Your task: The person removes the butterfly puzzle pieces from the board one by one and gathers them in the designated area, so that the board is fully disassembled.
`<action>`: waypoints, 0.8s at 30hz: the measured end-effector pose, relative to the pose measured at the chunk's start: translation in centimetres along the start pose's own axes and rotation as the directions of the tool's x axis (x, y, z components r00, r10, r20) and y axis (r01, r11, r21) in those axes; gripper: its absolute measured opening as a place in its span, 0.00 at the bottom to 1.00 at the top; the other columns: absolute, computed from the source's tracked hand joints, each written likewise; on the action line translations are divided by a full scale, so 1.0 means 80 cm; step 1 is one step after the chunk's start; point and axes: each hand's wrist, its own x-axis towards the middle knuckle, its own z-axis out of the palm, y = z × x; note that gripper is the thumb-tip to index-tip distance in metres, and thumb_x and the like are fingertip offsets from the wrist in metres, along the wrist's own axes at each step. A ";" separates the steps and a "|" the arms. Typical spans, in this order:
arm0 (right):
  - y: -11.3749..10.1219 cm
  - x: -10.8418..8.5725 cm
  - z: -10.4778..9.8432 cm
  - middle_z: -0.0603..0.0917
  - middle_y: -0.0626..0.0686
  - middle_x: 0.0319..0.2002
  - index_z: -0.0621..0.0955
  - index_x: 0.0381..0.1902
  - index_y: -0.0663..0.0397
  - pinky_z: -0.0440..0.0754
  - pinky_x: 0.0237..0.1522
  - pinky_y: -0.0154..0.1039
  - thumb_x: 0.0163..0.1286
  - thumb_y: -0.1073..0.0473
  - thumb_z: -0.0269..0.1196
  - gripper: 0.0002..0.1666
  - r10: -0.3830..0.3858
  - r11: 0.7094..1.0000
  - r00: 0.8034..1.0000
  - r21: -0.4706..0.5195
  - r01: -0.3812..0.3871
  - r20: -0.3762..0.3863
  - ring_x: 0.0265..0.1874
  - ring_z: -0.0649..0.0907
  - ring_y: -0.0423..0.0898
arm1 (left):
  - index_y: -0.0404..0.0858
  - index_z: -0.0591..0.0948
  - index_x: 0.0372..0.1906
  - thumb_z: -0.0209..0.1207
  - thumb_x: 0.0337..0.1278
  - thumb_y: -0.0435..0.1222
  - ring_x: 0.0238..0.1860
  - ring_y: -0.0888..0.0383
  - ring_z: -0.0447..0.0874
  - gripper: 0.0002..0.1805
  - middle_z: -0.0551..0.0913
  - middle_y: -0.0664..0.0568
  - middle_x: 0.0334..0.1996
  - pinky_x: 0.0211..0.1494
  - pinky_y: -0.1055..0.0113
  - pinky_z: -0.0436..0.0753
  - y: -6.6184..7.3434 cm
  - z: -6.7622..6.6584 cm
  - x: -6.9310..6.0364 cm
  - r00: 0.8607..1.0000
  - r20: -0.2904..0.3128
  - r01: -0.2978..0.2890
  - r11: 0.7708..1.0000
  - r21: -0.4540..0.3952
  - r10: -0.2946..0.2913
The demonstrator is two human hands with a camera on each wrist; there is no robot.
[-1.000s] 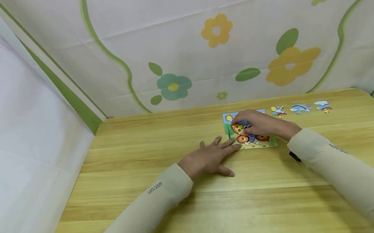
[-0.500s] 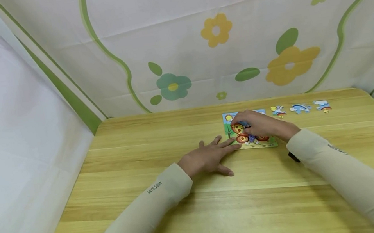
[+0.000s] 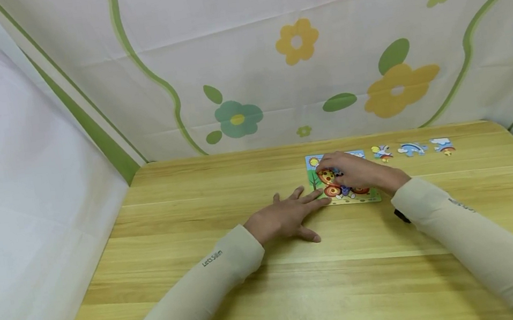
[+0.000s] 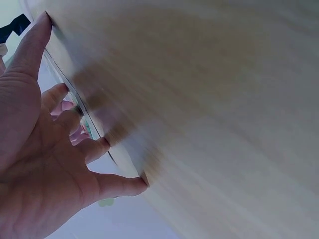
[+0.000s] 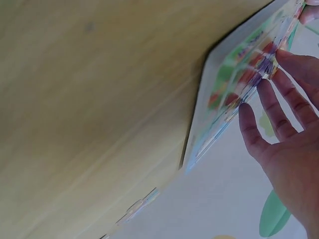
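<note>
The left hand [image 3: 288, 218] lies spread, fingertips at the near left corner of the puzzle [image 3: 367, 198]; the right hand [image 3: 357, 169] touches its face, whether pinching anything I cannot tell. Flat on the table [image 3: 274, 298], the puzzle looks light, stiff, apt to slide: steady its edges. The loose pieces [image 3: 412, 149] rightward look thin; lift them by their rims.

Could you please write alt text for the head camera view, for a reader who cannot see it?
A person's right hand works over a colourful butterfly puzzle on a wooden table, while the left hand spreads its fingers at the puzzle's near left corner. Three loose pieces lie in a row to the right, before a flower-printed backdrop.
</note>
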 end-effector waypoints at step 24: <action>-0.005 0.006 -0.003 0.80 0.60 0.61 0.80 0.66 0.63 0.80 0.44 0.45 0.67 0.80 0.59 0.30 0.041 0.999 0.999 0.032 -0.041 0.014 0.44 0.80 0.50 | 0.68 0.48 0.85 0.62 0.65 0.62 0.88 0.51 0.35 0.50 0.38 0.69 0.86 0.82 0.30 0.48 0.002 0.000 -0.005 1.000 -0.012 -0.005 1.000 0.019 0.005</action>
